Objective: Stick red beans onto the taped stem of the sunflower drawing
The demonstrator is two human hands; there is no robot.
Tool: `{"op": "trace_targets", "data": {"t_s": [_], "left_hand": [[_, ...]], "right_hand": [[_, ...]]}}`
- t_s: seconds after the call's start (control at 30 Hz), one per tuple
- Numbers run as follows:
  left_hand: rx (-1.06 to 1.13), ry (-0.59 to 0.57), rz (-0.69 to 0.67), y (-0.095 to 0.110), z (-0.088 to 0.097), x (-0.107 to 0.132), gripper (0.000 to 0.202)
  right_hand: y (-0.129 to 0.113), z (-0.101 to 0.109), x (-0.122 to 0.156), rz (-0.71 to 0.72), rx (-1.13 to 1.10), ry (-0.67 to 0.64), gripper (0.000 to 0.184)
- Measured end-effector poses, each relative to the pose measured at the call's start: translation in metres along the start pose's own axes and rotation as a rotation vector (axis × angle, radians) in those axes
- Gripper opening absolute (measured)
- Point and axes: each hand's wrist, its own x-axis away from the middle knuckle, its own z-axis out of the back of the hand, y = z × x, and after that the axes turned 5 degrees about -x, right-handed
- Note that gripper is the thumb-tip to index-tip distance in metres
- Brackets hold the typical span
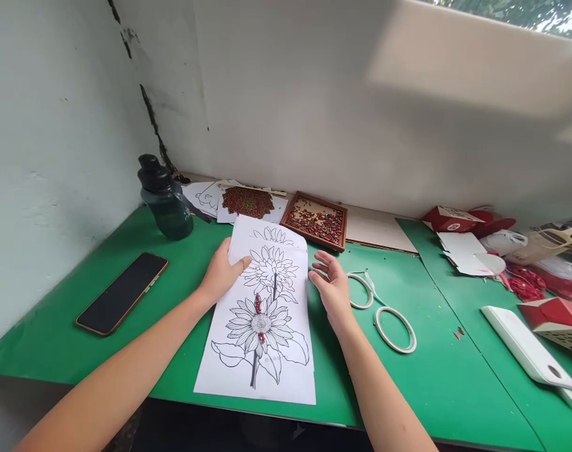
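Note:
A white sheet with a line drawing of sunflowers lies on the green table in front of me. A few red beads sit on the lower flower. My left hand rests on the sheet's left edge near the top, fingers flat and together, thumb on the paper. My right hand hovers just off the sheet's right edge, fingers spread and holding nothing. Two white rings lie to the right of that hand.
A black phone lies at the left, a dark bottle behind it. A wooden tray of red beads and a bead-covered sheet sit by the wall. Red boxes, paper scraps and a white block crowd the right.

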Motion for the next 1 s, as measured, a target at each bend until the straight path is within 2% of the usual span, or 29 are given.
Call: {"op": "trace_targets", "data": {"t_s": [0.1, 0.2, 0.3, 0.47, 0.57, 0.67, 0.83, 1.0], "left_hand": [[-0.190, 0.008, 0.016, 0.005, 0.006, -0.001, 0.052], [-0.317, -0.011, 0.056, 0.011, 0.008, 0.000, 0.056], [-0.424, -0.024, 0.046, 0.015, 0.007, 0.002, 0.063], [-0.710, -0.080, 0.056, 0.020, 0.006, 0.004, 0.078], [-0.878, -0.120, 0.082, 0.025, 0.010, 0.003, 0.084], [-0.915, -0.159, 0.020, 0.028, 0.015, 0.003, 0.078], [-0.858, -0.242, -0.036, 0.026, 0.018, 0.005, 0.055], [-0.849, -0.271, -0.025, 0.021, 0.016, 0.004, 0.054]], "right_hand": [[-0.001, 0.007, 0.000, 0.110, 0.176, 0.053, 0.039], [-0.006, 0.017, -0.017, 0.190, 0.393, 0.113, 0.035], [-0.019, 0.028, -0.057, 0.176, 0.680, 0.084, 0.036], [-0.043, 0.040, -0.137, 0.062, 0.925, 0.074, 0.025], [-0.051, 0.042, -0.167, 0.014, 1.049, 0.048, 0.027], [-0.055, 0.038, -0.181, -0.003, 1.141, -0.003, 0.028], [-0.054, 0.027, -0.191, -0.022, 1.247, -0.046, 0.026], [-0.050, 0.026, -0.199, -0.047, 1.285, -0.056, 0.025]]}}
